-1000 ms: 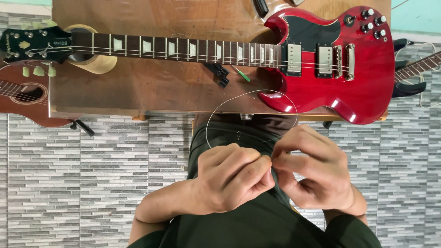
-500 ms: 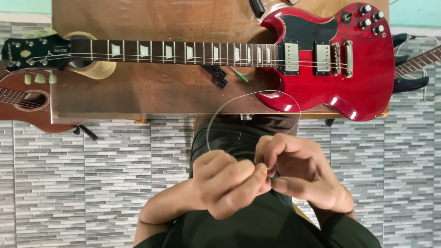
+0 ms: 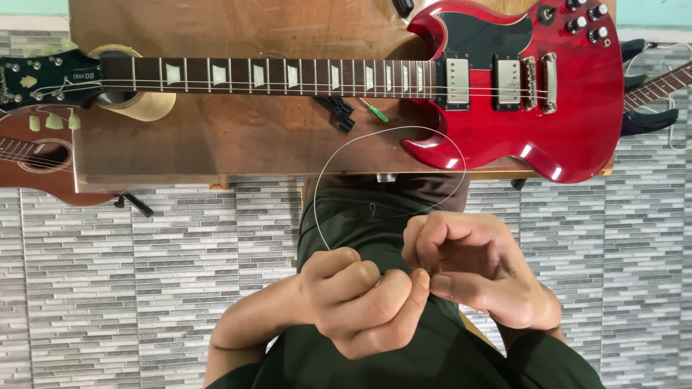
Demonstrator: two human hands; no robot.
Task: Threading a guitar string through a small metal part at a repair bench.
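Off the left end of the brown wooden worktop [image 3: 216, 151] juts the black headstock [image 3: 40, 81] of the glossy red solid-body electric guitar [image 3: 504, 94], which lies flat with its long axis running left to right along the worktop: neck to the left, body at the right end.

Below the near edge, over the lap, the left hand [image 3: 360, 302] is clenched around one end of a thin silvery guitar string [image 3: 393, 130]. From that fist the string climbs away from the person, arcs over the near edge of the worktop just beside the guitar's lower horn, and curves back down.

The right hand [image 3: 479, 270], touching the left, pinches the string between thumb and fingertips. Both hands sit equally near the loop, well short of the guitar.
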